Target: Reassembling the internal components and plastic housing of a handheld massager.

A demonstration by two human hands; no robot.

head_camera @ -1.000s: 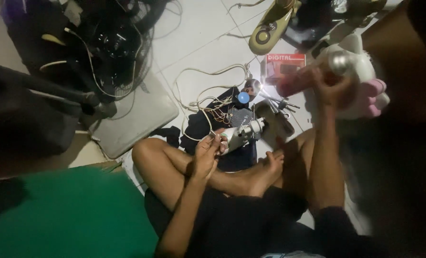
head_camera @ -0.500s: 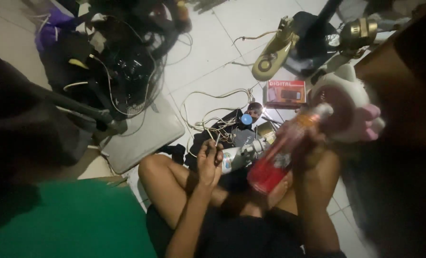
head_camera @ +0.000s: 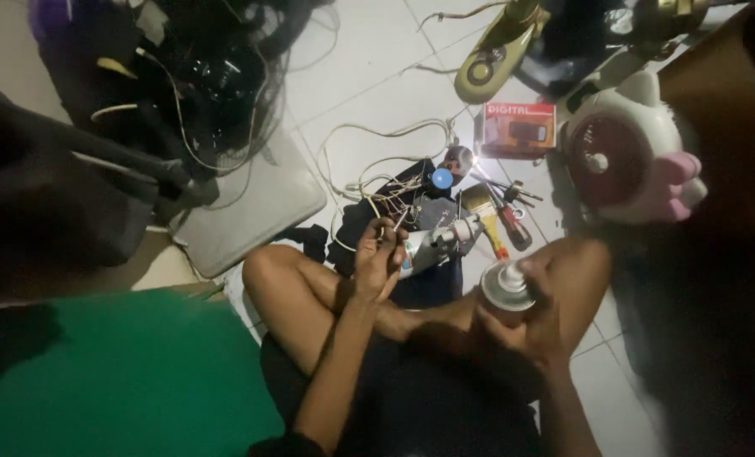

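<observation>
In the lower right of the frame a spray can (head_camera: 506, 288) is gripped by the closed right hand (head_camera: 529, 326). At the centre, thin wires (head_camera: 392, 227) are pinched by the left hand (head_camera: 377, 258), just beside a small white device (head_camera: 435, 245) on the tiled floor (head_camera: 377, 76)

A red box (head_camera: 519, 129) lies near a white-and-pink fan (head_camera: 627, 156), beside a green surface (head_camera: 123, 381) and a silver-topped can (head_camera: 506, 288).
</observation>
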